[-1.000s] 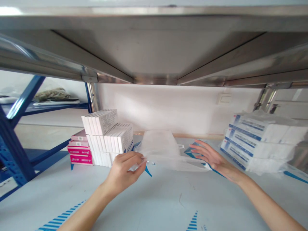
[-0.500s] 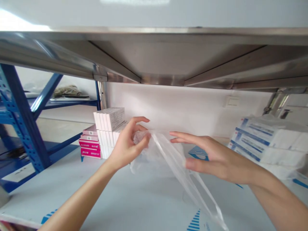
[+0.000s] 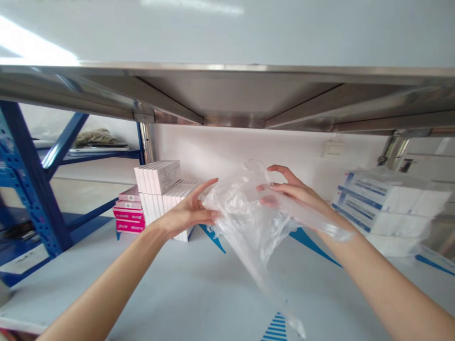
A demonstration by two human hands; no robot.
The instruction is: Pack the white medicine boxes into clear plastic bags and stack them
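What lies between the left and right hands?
A crumpled clear bag lies between left hand and right hand, in the head view.

There's 1 bag, 2 hands, 4 pink bxs & 1 wall sw.

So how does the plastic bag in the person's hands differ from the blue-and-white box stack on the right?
The plastic bag is crumpled and loose; the box stack is squared and layered.
The plastic bag is up between the left hand and right hand; the box stack stands on the shelf, untouched.
Both show clear plastic: the bag itself, and the wrap over the stack.
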